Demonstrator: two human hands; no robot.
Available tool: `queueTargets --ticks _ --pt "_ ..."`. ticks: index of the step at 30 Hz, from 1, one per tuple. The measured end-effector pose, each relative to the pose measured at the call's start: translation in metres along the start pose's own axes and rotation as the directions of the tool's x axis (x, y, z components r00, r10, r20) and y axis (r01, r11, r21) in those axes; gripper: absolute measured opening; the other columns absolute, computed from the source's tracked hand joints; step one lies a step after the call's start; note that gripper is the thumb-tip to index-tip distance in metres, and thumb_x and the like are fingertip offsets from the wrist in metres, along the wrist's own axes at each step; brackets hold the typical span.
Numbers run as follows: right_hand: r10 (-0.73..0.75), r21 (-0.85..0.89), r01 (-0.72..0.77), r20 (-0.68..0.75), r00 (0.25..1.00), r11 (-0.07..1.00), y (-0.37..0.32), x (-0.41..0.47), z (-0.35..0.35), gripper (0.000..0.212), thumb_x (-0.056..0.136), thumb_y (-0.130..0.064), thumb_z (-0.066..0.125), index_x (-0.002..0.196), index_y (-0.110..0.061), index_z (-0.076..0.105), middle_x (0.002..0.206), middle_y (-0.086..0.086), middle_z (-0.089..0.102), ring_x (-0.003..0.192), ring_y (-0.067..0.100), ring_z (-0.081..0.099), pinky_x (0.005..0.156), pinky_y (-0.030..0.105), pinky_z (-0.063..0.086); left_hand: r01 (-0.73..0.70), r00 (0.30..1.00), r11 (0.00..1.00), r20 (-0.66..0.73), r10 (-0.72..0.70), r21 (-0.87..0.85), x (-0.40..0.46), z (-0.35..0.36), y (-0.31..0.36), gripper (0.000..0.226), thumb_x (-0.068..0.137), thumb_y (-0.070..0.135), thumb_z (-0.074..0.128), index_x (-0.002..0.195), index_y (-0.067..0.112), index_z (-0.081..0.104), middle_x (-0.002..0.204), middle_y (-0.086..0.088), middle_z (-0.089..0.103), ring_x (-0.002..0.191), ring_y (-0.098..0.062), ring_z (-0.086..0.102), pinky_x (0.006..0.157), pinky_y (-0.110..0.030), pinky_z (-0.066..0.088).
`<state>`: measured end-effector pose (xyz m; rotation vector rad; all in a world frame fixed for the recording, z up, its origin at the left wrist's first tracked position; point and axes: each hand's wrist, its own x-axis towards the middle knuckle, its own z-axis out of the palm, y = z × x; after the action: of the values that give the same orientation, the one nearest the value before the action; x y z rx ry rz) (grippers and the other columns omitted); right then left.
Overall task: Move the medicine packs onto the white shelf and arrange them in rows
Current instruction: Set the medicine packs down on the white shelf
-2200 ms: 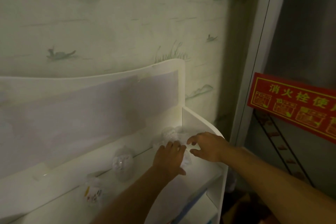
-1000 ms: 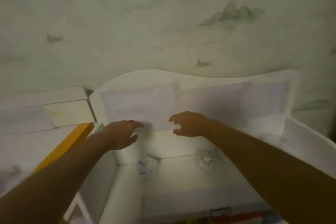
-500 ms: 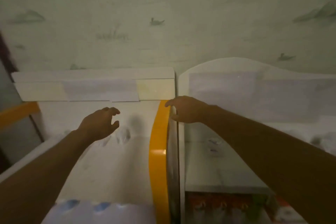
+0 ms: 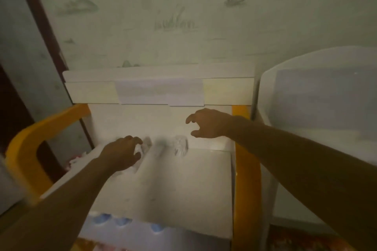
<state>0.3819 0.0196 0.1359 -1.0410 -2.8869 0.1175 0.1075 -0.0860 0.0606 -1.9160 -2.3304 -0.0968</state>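
Two medicine packs sit at the back edge of the yellow-sided shelf top (image 4: pixel 183 179), leaning against its back panel. The right pack (image 4: pixel 180 145) stands roughly upright, long axis pointing up; it's clear and crinkly but too blurred to read. The left pack (image 4: pixel 143 147) is half hidden behind the left hand (image 4: pixel 120 154), so its lean is hard to tell. That hand's fingers are curled loosely right at the pack, touching or nearly; can't say if it's gripping. The right hand (image 4: pixel 208 123) hovers above and right of the packs, fingers spread and hooked, holding nothing. The white shelf (image 4: pixel 318 112) stands just beside the right yellow rail (image 4: pixel 244 169), cut off by the frame. Blue-capped stuff (image 4: pixel 120 220) peeks below the front edge, blurry.
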Motion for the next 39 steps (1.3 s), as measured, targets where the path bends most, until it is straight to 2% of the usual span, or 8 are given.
queueTargets --ticks 3,9,13,18,22,28,34,39 --pt "-0.024 0.118 0.02 0.027 0.999 0.993 -0.002 0.034 0.011 0.047 0.095 -0.036 0.056 0.139 -0.02 0.048 0.137 0.003 0.054 0.125 0.02 0.049 0.097 0.026 0.036 0.013 0.999 0.997 0.041 -0.016 0.077 0.008 0.0 -0.033 0.043 0.091 0.039 0.054 0.132 0.028 0.048 0.134 0.002 0.053 0.11 -0.017 0.058 0.091 -0.033 0.05" --pt "-0.043 0.174 0.03 0.068 0.997 0.984 -0.011 0.094 0.034 0.048 0.095 -0.036 0.057 0.139 -0.021 0.048 0.14 0.001 0.051 0.123 0.021 0.051 0.102 0.031 0.039 0.061 0.995 0.99 0.066 -0.07 0.126 0.03 0.007 -0.078 0.044 0.09 0.042 0.054 0.132 0.03 0.048 0.135 0.003 0.054 0.112 -0.016 0.058 0.092 -0.034 0.051" --pt "-0.016 0.1 -0.003 0.192 0.981 0.995 -0.015 0.126 0.055 0.052 0.092 -0.041 0.059 0.139 -0.022 0.047 0.14 0.002 0.051 0.125 0.022 0.05 0.106 0.035 0.04 -0.042 0.992 0.991 0.127 0.025 0.129 0.042 0.032 -0.08 0.044 0.09 0.043 0.052 0.132 0.033 0.045 0.137 0.004 0.051 0.114 -0.016 0.055 0.094 -0.036 0.049" --pt "0.105 0.098 -0.12 0.146 0.984 0.988 -0.015 0.154 0.07 0.048 0.092 -0.041 0.058 0.136 -0.022 0.049 0.14 0.002 0.052 0.127 0.022 0.048 0.108 0.036 0.038 -0.104 0.982 0.991 0.168 0.088 0.089 0.083 0.048 -0.094 0.051 0.09 0.045 0.054 0.138 0.032 0.039 0.141 0.003 0.046 0.118 -0.02 0.052 0.094 -0.035 0.048" --pt "0.252 0.077 -0.272 0.208 0.945 0.959 -0.01 0.159 0.096 0.053 0.091 -0.043 0.06 0.139 -0.024 0.047 0.15 0.003 0.041 0.136 0.023 0.04 0.113 0.04 0.034 -0.151 0.971 0.988 0.185 0.153 -0.026 0.116 0.057 -0.108 0.058 0.091 0.045 0.053 0.142 0.029 0.031 0.144 0.0 0.043 0.118 -0.022 0.053 0.095 -0.037 0.048" --pt "0.384 0.093 -0.412 0.224 0.896 0.906 -0.007 0.156 0.122 0.069 0.09 -0.041 0.062 0.148 -0.022 0.032 0.15 0.008 0.036 0.133 0.025 0.041 0.111 0.038 0.036 -0.265 0.941 0.949 0.168 0.293 -0.173 0.144 0.078 -0.103 0.073 0.091 0.045 0.056 0.149 0.034 0.013 0.158 0.0 0.019 0.126 -0.027 0.049 0.097 -0.041 0.047" --pt "0.45 0.154 -0.475 0.173 0.876 0.866 -0.006 0.174 0.151 0.084 0.086 -0.042 0.067 0.153 -0.02 0.02 0.157 0.009 0.023 0.139 0.027 0.033 0.114 0.041 0.032 -0.257 0.932 0.946 0.208 0.297 -0.197 0.167 0.099 -0.09 0.08 0.083 0.047 0.065 0.148 0.035 0.019 0.158 0.003 0.012 0.129 -0.026 0.047 0.101 -0.04 0.043" --pt "0.529 0.124 -0.542 0.123 0.84 0.831 -0.014 0.178 0.169 0.085 0.077 -0.041 0.077 0.146 -0.015 0.033 0.148 0.014 0.019 0.119 0.034 0.051 0.098 0.04 0.049 -0.362 0.882 0.918 0.257 0.394 -0.161 0.174 0.105 -0.088 0.065 0.084 0.036 0.068 0.142 0.029 0.039 0.148 0.004 0.036 0.131 -0.017 0.041 0.105 -0.028 0.036"
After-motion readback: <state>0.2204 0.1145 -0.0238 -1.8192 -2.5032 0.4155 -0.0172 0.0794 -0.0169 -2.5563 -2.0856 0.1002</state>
